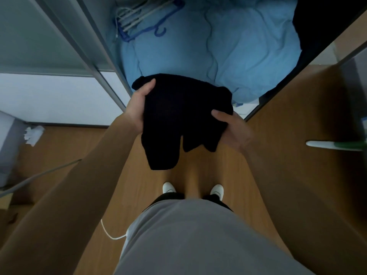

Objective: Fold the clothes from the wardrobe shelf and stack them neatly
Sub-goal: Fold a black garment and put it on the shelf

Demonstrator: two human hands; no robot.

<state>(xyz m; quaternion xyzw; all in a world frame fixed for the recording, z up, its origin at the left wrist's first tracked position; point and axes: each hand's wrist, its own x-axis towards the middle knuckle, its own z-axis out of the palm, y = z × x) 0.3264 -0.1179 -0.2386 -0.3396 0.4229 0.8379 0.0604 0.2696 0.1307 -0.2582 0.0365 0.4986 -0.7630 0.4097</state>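
Note:
A black garment [182, 116] hangs folded in the air in front of the open wardrobe, its lower ends drooping toward the floor. My left hand [139, 108] grips its left edge, thumb on top near the upper corner. My right hand [230, 128] holds its right edge from below, thumb pressed on the fabric. A light blue quilt [228, 52] fills the wardrobe shelf behind the garment. Another dark cloth [321, 26] lies at the shelf's right end.
Blue and white hangers [143, 18] lie at the shelf's back left. A sliding door frame [95, 56] stands on the left, a wooden panel [297, 108] on the right. White paper [32, 134] and a white cable [111, 233] lie on the wooden floor.

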